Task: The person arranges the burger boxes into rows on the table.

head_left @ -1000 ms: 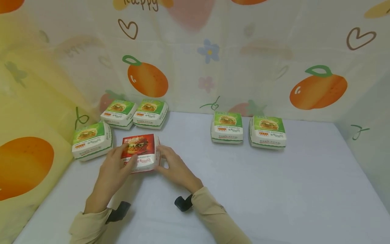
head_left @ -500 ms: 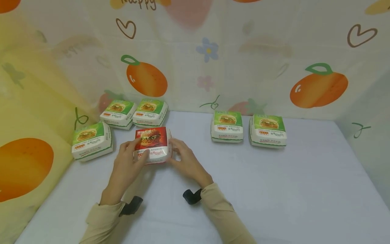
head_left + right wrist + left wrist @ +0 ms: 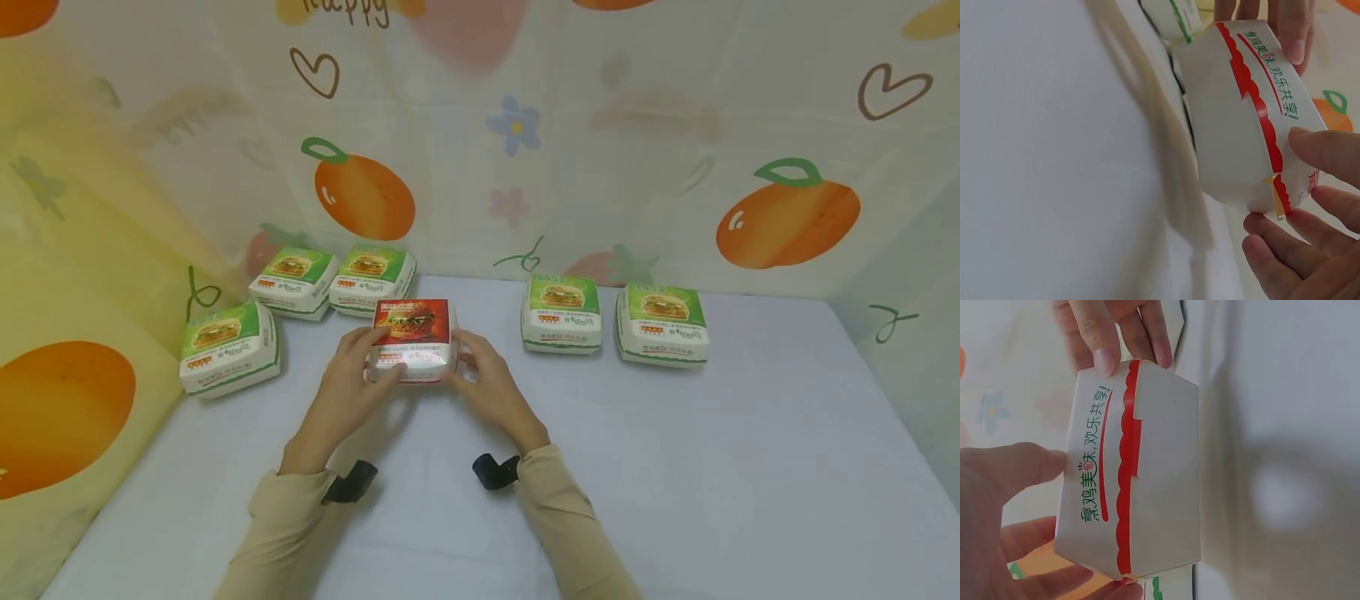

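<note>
Red-lidded burger box: closed, white sides with red scalloped trim, upright, lifted off the counter, between two green-box groups.

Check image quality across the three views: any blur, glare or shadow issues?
Head view: even light, wide-angle bending at edges, mild glare on the red box. Left wrist: box print sharp, background washed out. Right wrist: white tabletop overexposed, soft shadow under the box.

Five green burger boxes on a white table: three at left, two at right, before a fruit-print backdrop
</note>
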A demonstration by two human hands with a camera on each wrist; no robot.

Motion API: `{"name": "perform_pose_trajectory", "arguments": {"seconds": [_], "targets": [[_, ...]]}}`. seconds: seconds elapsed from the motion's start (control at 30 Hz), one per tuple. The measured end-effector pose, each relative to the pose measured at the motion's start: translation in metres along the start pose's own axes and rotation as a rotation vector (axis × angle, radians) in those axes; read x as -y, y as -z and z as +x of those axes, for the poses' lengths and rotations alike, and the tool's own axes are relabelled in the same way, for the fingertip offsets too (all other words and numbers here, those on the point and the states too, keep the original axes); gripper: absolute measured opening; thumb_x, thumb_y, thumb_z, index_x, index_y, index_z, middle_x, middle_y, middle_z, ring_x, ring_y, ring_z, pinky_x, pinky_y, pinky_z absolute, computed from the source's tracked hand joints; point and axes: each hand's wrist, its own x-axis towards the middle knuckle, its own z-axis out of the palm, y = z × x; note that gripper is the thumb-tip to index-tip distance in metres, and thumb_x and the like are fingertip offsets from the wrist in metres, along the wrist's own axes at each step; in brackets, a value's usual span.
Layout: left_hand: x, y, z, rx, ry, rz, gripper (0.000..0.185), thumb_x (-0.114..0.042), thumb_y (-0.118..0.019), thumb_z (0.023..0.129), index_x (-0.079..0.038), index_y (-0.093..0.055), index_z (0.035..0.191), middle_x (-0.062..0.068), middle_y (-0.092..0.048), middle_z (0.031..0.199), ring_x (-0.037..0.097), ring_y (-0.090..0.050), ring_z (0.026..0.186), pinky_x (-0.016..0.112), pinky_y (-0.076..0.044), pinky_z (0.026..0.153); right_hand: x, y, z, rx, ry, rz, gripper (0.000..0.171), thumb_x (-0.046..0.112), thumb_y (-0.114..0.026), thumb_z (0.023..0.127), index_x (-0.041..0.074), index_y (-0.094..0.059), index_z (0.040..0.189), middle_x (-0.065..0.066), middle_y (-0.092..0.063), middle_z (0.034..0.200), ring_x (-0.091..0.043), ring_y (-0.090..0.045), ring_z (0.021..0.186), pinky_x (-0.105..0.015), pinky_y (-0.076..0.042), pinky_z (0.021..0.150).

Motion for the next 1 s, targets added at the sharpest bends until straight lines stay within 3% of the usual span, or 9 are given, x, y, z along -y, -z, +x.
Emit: {"name": "perform_pose_trajectory", "arguments": {"seconds": [0.3,0.67,0.87,1.0], "targets": [[0.002,-0.021,0.02,0.032,-0.03,-0.029,0.071,-0.02,-0.078,0.085,-0.001,-0.045,0.145,0.025,-0.038,0.148,0.043,-0.044,0.133,0.06,-0.038,0.11,-0.014,0.012,0.001,-0.073,0.009,-0.018,0.06,0.013,-0.066,0.095,0.004,-0.041,0.149,-0.018,-0.04,0.154,-0.037,-0.054,0.131,-0.043,-0.045,0.11],[0.001,-0.038,0.038,0.07,-0.034,-0.05,0.069,-0.021,-0.077,0.087,-0.002,-0.045,0.146,0.023,-0.036,0.153,0.042,-0.037,0.141,0.058,-0.034,0.115,-0.017,0.018,0.001,-0.158,-0.068,-0.107,0.056,0.013,-0.064,0.095,0.006,-0.044,0.147,-0.017,-0.045,0.151,-0.034,-0.06,0.122,-0.043,-0.052,0.101],[0.0,-0.044,0.047,0.088,-0.043,-0.059,0.068,-0.022,-0.074,0.09,-0.002,-0.043,0.147,0.023,-0.035,0.154,0.041,-0.035,0.143,0.057,-0.031,0.117,-0.016,0.016,0.002,-0.261,-0.12,-0.12,0.05,0.014,-0.066,0.094,0.01,-0.051,0.142,-0.012,-0.049,0.148,-0.03,-0.063,0.119,-0.039,-0.054,0.098],[-0.001,-0.047,0.052,0.103,-0.03,-0.067,0.067,-0.024,-0.072,0.092,-0.004,-0.042,0.148,0.025,-0.033,0.154,0.042,-0.035,0.143,0.058,-0.031,0.117,-0.018,0.015,0.002,-0.333,-0.098,-0.109,0.045,0.012,-0.067,0.093,0.008,-0.057,0.137,-0.014,-0.054,0.143,-0.03,-0.066,0.114,-0.039,-0.056,0.094]]}}
